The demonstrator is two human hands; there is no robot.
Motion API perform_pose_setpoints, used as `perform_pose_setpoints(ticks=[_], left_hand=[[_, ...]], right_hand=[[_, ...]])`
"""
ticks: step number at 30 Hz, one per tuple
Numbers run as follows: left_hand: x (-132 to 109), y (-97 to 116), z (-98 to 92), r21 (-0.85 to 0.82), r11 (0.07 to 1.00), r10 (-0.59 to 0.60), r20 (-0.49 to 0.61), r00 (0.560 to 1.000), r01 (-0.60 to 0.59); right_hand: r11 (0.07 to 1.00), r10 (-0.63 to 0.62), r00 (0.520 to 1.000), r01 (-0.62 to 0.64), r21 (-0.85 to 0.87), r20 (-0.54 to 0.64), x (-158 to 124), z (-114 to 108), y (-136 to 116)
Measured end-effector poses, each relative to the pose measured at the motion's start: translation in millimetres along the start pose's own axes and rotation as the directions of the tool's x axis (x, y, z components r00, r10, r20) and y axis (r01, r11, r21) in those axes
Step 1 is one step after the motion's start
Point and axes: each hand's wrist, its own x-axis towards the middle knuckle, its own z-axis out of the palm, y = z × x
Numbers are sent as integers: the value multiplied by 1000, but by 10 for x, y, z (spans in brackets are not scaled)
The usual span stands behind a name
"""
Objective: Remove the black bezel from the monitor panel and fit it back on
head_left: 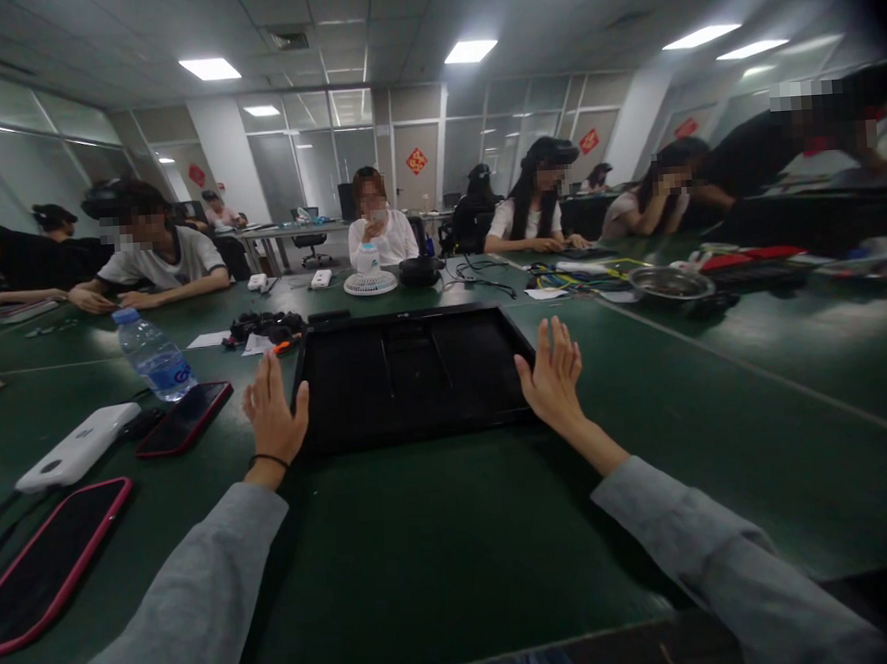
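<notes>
A shallow black rectangular panel with a raised rim (342, 398), like the frame or back shell of a monitor, lies flat on the green table (427, 553). Two thin upright lines and a recess mark its middle. At its left edge is my left hand (274, 412), fingers stretched up and thumb apart, with a dark band round the wrist. My right hand (553, 380) is at the right edge, fingers extended and thumb toward the rim. Both hands are open and hold nothing. Whether they touch the rim I cannot tell.
To the left are a water bottle (154, 358), a dark phone (185, 420), a white power bank (79, 449) and a red-edged phone (52, 566). Beyond the panel stand a small white fan (370, 281) and tangled cables (485, 274). A metal bowl (672, 283) sits right. Several people sit around.
</notes>
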Motion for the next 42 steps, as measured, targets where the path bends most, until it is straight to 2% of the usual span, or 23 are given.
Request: perform_pose_setpoints(ticks=[2,4,7,8,9,12,22,24,28,30,31,33,36,37,42], left_hand=[[-59,143,-11,12,995,94,45,995,-94],[-114,224,43,4,980,193,189,963,-198],[-158,230,158,-43,945,303,486,820,-324],[-162,216,186,-47,937,314,542,779,-346],[-162,200,204,-40,932,317,570,758,-360],[-154,172,214,-1,922,318,569,758,-386],[-163,153,231,-2,917,332,557,761,-398],[-176,157,227,-3,923,331,520,787,-386],[-214,190,204,40,942,302,326,896,-333],[-220,202,202,55,948,289,271,918,-314],[-216,204,205,55,948,287,278,917,-313],[-191,198,217,33,944,293,366,883,-327],[-138,185,238,-22,935,313,522,793,-355],[-124,183,243,-28,933,316,541,780,-359],[-39,200,219,-12,927,322,535,781,-374]], right_hand=[[998,-51,998,51,32,25,-22,36,-119],[985,-161,975,148,92,151,-42,116,-166],[938,-335,867,270,218,368,-54,259,-114],[929,-359,845,280,243,397,-54,299,-81],[926,-364,840,280,255,402,-52,332,-49],[923,-362,853,273,271,376,-48,378,11],[926,-359,832,259,276,423,-40,353,10],[932,-342,840,246,268,421,-56,315,-25],[966,-227,946,191,172,230,-115,168,-166],[971,-212,966,191,141,148,-132,116,-216],[971,-214,966,194,139,144,-130,109,-224],[967,-230,947,195,164,225,-110,140,-204],[949,-295,848,205,240,440,-62,245,-125],[944,-312,819,208,258,481,-50,275,-101],[934,-349,789,249,256,506,64,269,-58]])
